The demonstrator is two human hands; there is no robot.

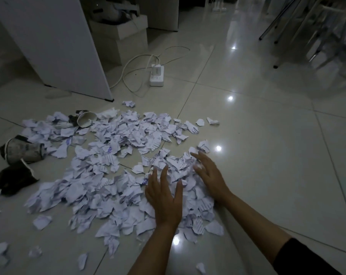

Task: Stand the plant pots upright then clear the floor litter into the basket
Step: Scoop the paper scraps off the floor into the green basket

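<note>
Two hands work in the single head view. Left hand [165,195]: fingers straight and spread, palm down, pressing on the torn paper litter [108,171]; nothing gripped. Right hand [208,173]: fingers extended and loosely spread, resting against the right edge of the same pile; nothing gripped. Litter lies scattered across the tiled floor [267,155], densest between and left of both hands. Plant pots: one large pot [24,151] lies on its side at the left, dark material spilled beside it; one smaller pot [86,119] lies tipped at the pile's far edge. A power strip [157,75] with cables sits beyond.
</note>
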